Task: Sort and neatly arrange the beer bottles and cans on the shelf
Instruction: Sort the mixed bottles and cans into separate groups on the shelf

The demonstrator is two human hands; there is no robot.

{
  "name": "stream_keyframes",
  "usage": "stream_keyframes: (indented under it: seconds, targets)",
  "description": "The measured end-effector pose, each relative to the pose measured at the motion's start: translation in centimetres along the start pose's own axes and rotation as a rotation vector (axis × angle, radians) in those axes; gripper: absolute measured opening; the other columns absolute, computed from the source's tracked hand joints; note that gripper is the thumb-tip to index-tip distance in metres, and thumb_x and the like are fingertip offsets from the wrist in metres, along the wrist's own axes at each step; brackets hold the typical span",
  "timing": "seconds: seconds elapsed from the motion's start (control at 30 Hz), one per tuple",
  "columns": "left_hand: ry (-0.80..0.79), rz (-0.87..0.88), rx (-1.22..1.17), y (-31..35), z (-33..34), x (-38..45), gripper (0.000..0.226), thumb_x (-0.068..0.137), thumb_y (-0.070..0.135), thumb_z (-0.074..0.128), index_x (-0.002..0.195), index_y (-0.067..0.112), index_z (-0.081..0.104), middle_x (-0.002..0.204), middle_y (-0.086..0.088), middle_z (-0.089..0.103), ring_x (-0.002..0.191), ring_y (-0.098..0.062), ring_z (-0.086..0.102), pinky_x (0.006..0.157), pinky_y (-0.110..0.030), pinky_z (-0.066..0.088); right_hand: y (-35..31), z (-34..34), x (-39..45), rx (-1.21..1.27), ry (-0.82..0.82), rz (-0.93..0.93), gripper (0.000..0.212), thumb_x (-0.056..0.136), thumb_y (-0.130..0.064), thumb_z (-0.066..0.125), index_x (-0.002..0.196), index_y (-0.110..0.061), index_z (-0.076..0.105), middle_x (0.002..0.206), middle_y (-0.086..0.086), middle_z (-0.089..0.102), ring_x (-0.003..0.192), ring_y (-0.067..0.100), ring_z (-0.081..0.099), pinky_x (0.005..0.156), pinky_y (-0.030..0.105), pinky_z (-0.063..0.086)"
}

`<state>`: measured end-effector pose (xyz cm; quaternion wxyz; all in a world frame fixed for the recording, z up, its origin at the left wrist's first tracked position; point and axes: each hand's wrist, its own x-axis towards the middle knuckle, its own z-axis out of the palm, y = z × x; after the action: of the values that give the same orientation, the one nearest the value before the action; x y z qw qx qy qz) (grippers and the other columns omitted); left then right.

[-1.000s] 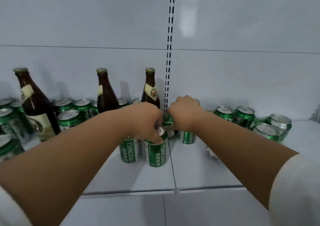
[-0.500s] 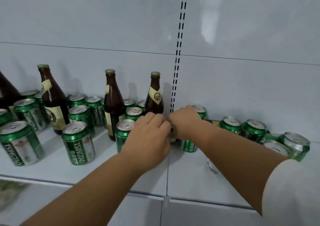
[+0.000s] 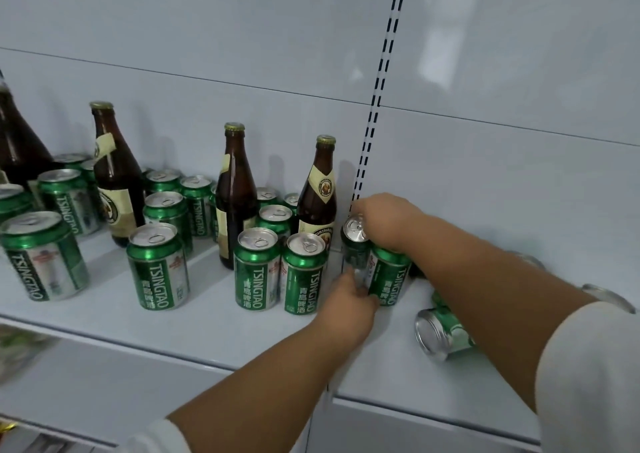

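Several green Tsingtao cans and brown beer bottles stand on a white shelf. My right hand reaches over from the right and grips the top of an upright can by the shelf's seam. Just left of it a second can leans, its silver top showing. My left hand holds that can low down, fingers curled at its base. Two upright cans stand side by side left of my hands. A labelled bottle stands behind them.
One can lies on its side near the front edge under my right forearm. More bottles stand among scattered cans to the left. A slotted upright rail runs up the back wall.
My left hand has dropped from the can tops to the base of the leaning can. The right hand stays on its can. The view has swung left, showing more cans.
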<state>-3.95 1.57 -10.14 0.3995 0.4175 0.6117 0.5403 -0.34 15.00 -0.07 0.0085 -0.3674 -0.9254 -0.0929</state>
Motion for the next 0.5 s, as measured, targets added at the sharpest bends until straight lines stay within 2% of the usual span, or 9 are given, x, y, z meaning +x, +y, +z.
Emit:
stream_keyframes:
  seconds: [0.07, 0.1, 0.17, 0.27, 0.33, 0.4, 0.5]
  targets:
    - [0.051, 0.044, 0.033, 0.2, 0.0, 0.9, 0.05, 0.09, -0.006, 0.05, 0.129, 0.025, 0.048, 0.115, 0.006, 0.065, 0.104, -0.008, 0.063, 0.087, -0.015, 0.047, -0.1, 0.5, 0.2, 0.031, -0.062, -0.009, 0.032, 0.099, -0.035, 0.039, 0.112, -0.012, 0.057, 0.11, 0.013, 0.062, 0.09, 0.025, 0.054, 0.079, 0.036, 0.046]
    - [0.076, 0.068, 0.049, 0.3, 0.0, 1.2, 0.05, 0.089, -0.007, 0.048, 0.13, 0.02, 0.051, 0.122, 0.0, 0.064, 0.113, -0.014, 0.06, 0.097, -0.024, 0.046, -0.2, 0.8, 0.2, 0.037, -0.085, -0.012, 0.043, 0.097, -0.05, 0.039, 0.11, -0.013, 0.058, 0.107, 0.011, 0.063, 0.09, 0.025, 0.055, 0.08, 0.036, 0.047]
    - [0.118, 0.087, 0.088, 0.2, -0.2, 1.6, 0.049, 0.089, -0.006, 0.045, 0.133, 0.015, 0.051, 0.131, -0.005, 0.059, 0.122, -0.019, 0.054, 0.107, -0.034, 0.041, -0.3, 1.4, 0.2, 0.014, -0.088, -0.031, 0.059, 0.084, -0.069, 0.049, 0.11, -0.017, 0.059, 0.102, 0.004, 0.063, 0.09, 0.024, 0.059, 0.08, 0.037, 0.051]
    - [0.122, 0.106, 0.086, -0.1, -0.5, 1.7, 0.06, 0.091, -0.005, 0.046, 0.146, 0.018, 0.041, 0.142, -0.002, 0.05, 0.13, -0.016, 0.045, 0.114, -0.034, 0.034, -0.1, 1.6, 0.3, 0.068, -0.049, -0.053, 0.062, 0.079, -0.063, 0.063, 0.118, -0.017, 0.049, 0.104, 0.003, 0.059, 0.088, 0.021, 0.053, 0.074, 0.034, 0.046]
    - [0.112, 0.137, 0.07, 0.0, -0.6, 1.9, 0.071, 0.091, -0.007, 0.047, 0.153, 0.023, 0.029, 0.152, 0.006, 0.037, 0.136, -0.008, 0.035, 0.115, -0.021, 0.025, 0.2, 1.3, 0.4, 0.145, -0.014, -0.042, 0.056, 0.084, -0.057, 0.061, 0.12, -0.017, 0.046, 0.109, 0.008, 0.061, 0.087, 0.022, 0.051, 0.071, 0.033, 0.041]
    - [0.103, 0.163, 0.163, 0.0, -0.5, 2.1, 0.078, 0.094, -0.001, 0.051, 0.157, 0.026, 0.014, 0.157, 0.015, 0.015, 0.142, -0.001, 0.014, 0.114, -0.011, 0.009, 0.4, 1.1, 0.3, 0.238, 0.023, -0.001, 0.055, 0.088, -0.055, 0.057, 0.124, -0.016, 0.044, 0.112, 0.011, 0.061, 0.089, 0.023, 0.052, 0.073, 0.034, 0.042]
    - [0.07, 0.151, 0.282, -0.8, -0.1, 2.1, 0.082, 0.099, 0.013, 0.052, 0.157, 0.027, -0.004, 0.162, 0.015, -0.015, 0.145, -0.003, -0.016, 0.118, -0.027, -0.008, 0.4, 0.6, 0.0, 0.361, 0.084, 0.029, 0.055, 0.091, -0.053, 0.054, 0.129, -0.015, 0.046, 0.116, 0.009, 0.06, 0.1, 0.026, 0.057, 0.085, 0.04, 0.049]
